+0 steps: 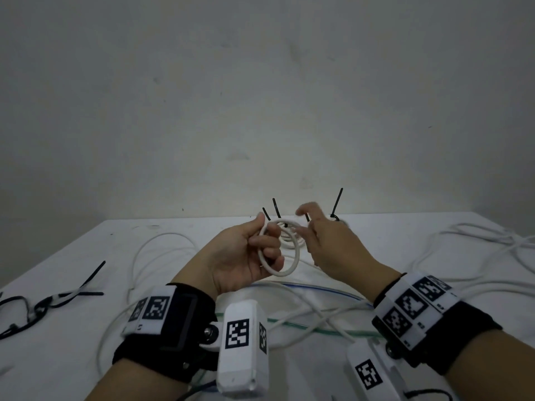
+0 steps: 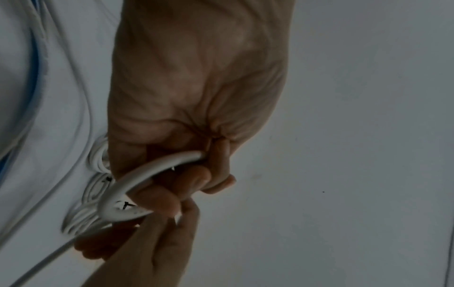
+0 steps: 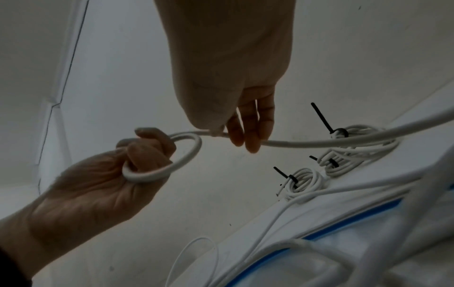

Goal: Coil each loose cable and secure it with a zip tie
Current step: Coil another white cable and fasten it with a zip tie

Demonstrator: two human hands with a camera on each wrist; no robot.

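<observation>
My left hand (image 1: pixel 260 247) is raised over the white table (image 1: pixel 72 357) and grips a small loop of white cable (image 1: pixel 296 256), its fingers curled through the ring. In the right wrist view the same loop (image 3: pixel 196 149) hangs from the left hand (image 3: pixel 137 155), and the cable's free length (image 3: pixel 319 143) runs off to the right. My right hand (image 1: pixel 309 230) is just right of the loop and pinches that free length (image 3: pixel 216 134) between thumb and fingers, with the index finger lifted. The left wrist view shows the cable arc (image 2: pixel 152 170) crossing the curled fingers.
Three white coils tied with black zip ties (image 3: pixel 304 180) (image 3: pixel 356 155) lie at the table's far edge behind my hands. Loose black zip ties (image 1: pixel 92 274) and a dark cable (image 1: pixel 17 311) lie at the left. Loose white cables (image 1: pixel 477 235) (image 1: pixel 162 241) and a clear bag (image 1: pixel 318 287) cover the middle and right.
</observation>
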